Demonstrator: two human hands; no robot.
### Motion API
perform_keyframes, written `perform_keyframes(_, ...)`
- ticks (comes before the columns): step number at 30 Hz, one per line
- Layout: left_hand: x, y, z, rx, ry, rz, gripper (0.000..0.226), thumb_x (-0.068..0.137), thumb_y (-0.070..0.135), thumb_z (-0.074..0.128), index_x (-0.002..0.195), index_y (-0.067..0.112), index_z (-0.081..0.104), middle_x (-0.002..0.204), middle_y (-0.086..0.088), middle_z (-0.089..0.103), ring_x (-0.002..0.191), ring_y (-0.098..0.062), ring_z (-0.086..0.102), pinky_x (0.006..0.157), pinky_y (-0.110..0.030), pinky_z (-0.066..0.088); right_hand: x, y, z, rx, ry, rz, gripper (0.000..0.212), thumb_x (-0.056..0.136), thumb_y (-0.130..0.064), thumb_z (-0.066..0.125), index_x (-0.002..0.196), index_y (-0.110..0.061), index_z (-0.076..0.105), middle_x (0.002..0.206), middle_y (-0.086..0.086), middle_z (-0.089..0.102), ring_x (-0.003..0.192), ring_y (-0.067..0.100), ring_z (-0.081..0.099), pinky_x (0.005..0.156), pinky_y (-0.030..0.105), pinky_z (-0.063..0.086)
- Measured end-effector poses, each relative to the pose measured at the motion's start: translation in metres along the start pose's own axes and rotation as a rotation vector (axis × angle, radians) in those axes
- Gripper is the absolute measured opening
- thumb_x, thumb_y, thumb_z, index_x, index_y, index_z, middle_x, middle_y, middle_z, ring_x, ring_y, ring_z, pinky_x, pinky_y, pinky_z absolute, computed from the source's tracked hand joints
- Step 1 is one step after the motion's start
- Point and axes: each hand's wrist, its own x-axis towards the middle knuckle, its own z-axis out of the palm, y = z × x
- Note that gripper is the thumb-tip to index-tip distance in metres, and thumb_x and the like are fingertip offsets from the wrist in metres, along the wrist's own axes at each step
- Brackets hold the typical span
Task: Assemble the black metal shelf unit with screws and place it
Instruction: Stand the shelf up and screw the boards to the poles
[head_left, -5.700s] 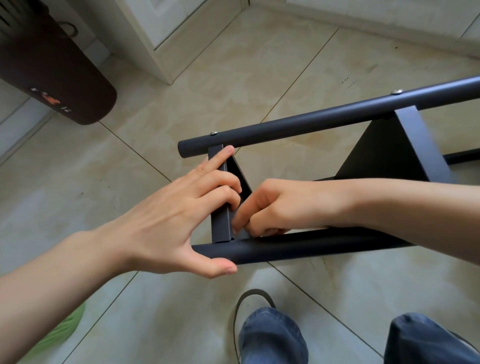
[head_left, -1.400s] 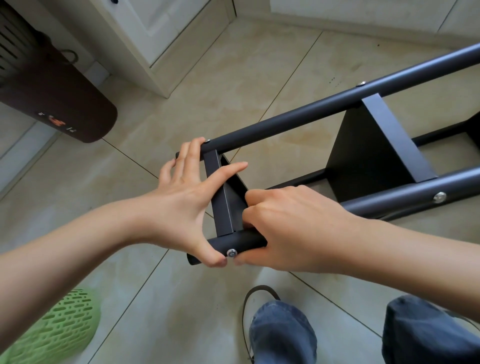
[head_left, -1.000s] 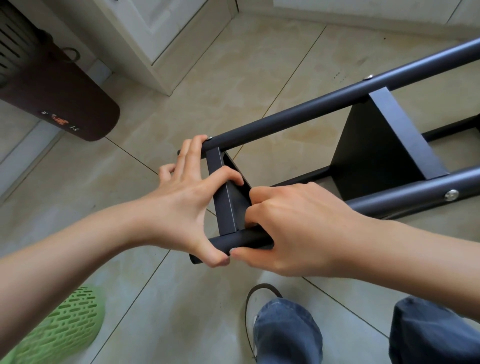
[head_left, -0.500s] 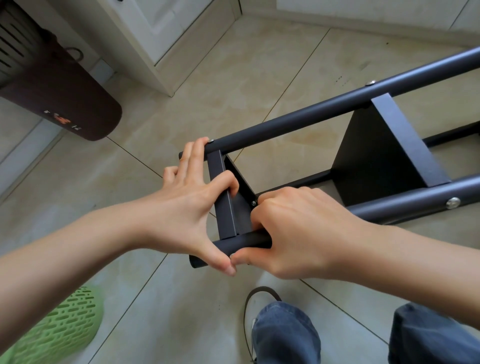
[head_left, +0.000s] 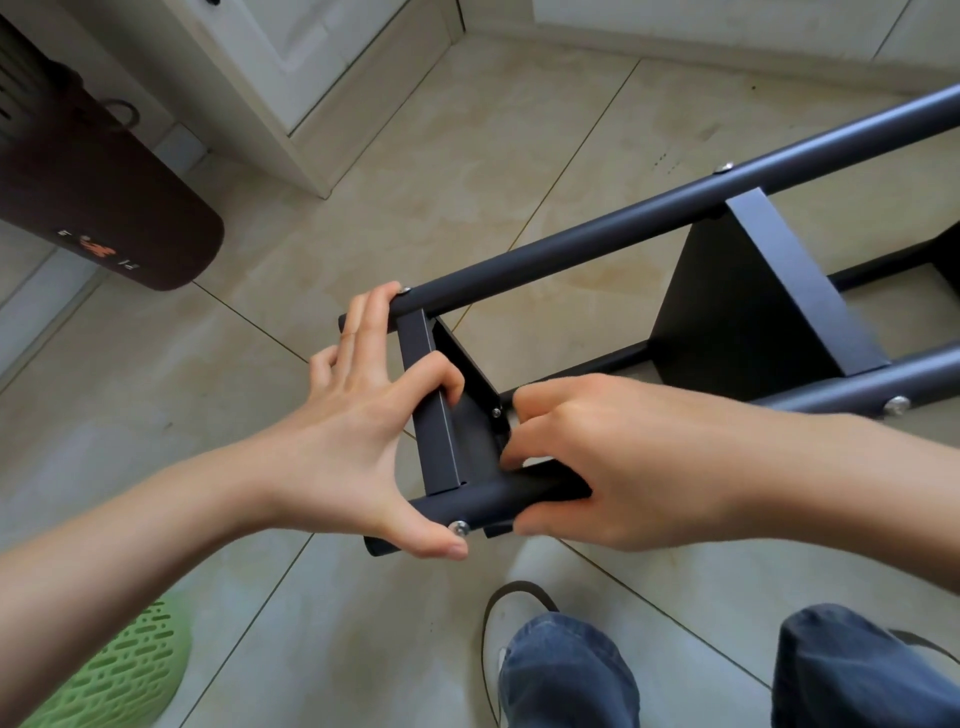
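Left hand (head_left: 358, 415) spread across end shelf panel (head_left: 434, 415), forefinger hooked over its edge, thumb pressed beside screw (head_left: 459, 528) in near tube (head_left: 498, 499). Right hand (head_left: 597, 457) wrapped round same tube, fingertips reaching behind panel; held nut, if any, hidden. Shelf unit (head_left: 753, 306) lying on its side over tiled floor (head_left: 415, 156). Step, by judgement: fastening end-panel screw. Next: frame steadied, screw turned home.

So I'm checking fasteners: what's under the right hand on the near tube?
The right hand wraps the near tube, covering that stretch. One screw shows beside it, by the left hand thumb. Anything beneath the palm is hidden.
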Motion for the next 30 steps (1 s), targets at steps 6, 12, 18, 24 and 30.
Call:
perform_keyframes(6,0.004,0.005,-0.011,0.069,-0.143,-0.087,0.099,0.028,0.1,0.058,0.103,0.043,0.027,0.153,-0.001,-0.035,0.135,-0.015,-0.05,0.116,-0.045,0.002,0.0,-0.005,0.001,-0.074,0.008,-0.02,0.022,0.093,-0.048,0.054,0.085,-0.027,0.056,0.083,-0.011,0.042,0.063,0.008,0.045,0.05,0.02,0.032)
perform_keyframes(12,0.004,0.014,-0.012,0.04,-0.128,-0.104,0.094,0.032,0.088,0.063,0.11,0.048,0.027,0.15,0.006,-0.032,0.13,-0.004,-0.052,0.107,-0.035,0.002,-0.001,-0.004,0.0,-0.047,0.009,-0.011,0.025,0.092,-0.049,0.056,0.086,-0.025,0.059,0.083,-0.011,0.044,0.063,0.008,0.048,0.05,0.019,0.034)
perform_keyframes(18,0.004,0.013,-0.006,0.021,-0.062,-0.086,0.09,0.031,0.082,0.065,0.107,0.05,0.027,0.153,0.007,-0.027,0.139,-0.009,-0.041,0.11,-0.038,0.006,0.007,-0.004,-0.011,0.172,-0.137,0.111,0.041,0.086,-0.058,0.061,0.098,-0.02,0.07,0.087,-0.002,0.064,0.076,0.01,0.06,0.065,0.027,0.052)
perform_keyframes(24,0.004,0.008,-0.001,0.006,-0.014,-0.079,0.088,0.031,0.08,0.069,0.101,0.042,0.031,0.156,0.005,-0.023,0.145,-0.018,-0.034,0.117,-0.054,0.013,0.02,0.009,-0.027,0.413,-0.161,0.327,0.042,0.1,-0.029,0.039,0.118,0.004,0.059,0.087,0.02,0.062,0.087,0.036,0.06,0.082,0.038,0.051)
perform_keyframes(30,0.004,0.006,0.001,-0.041,0.002,-0.067,0.087,0.03,0.078,0.071,0.1,0.042,0.033,0.155,0.009,-0.024,0.145,-0.015,-0.034,0.115,-0.048,0.011,0.039,0.019,-0.018,0.485,-0.297,0.371,0.025,0.092,-0.007,0.056,0.11,-0.012,0.073,0.074,0.0,0.068,0.055,0.003,0.057,0.055,0.015,0.046)
